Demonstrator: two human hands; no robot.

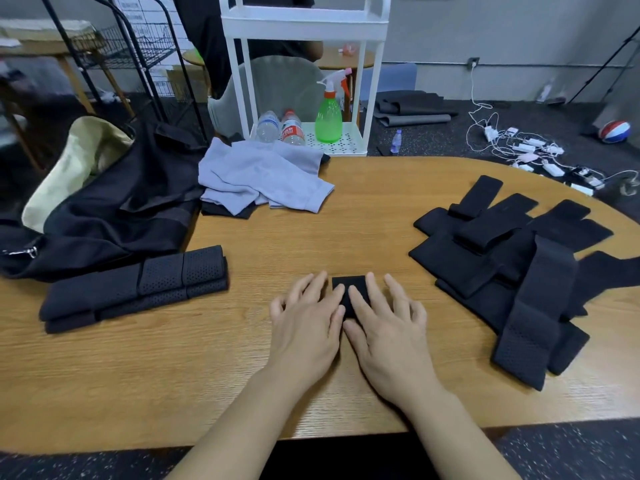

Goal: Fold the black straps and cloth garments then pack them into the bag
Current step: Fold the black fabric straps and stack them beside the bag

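Both hands, left hand [304,327] and right hand [388,327], press a small folded black strap [349,285] flat on the wooden table [311,230].

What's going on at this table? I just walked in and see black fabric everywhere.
A person is folding black straps. Both hands, left hand and right hand, press flat on a small folded strap at the middle of the wooden table. A pile of unfolded straps waits on the right, folded straps lie on the left, and a grey garment sits crumpled beside the open black bag.
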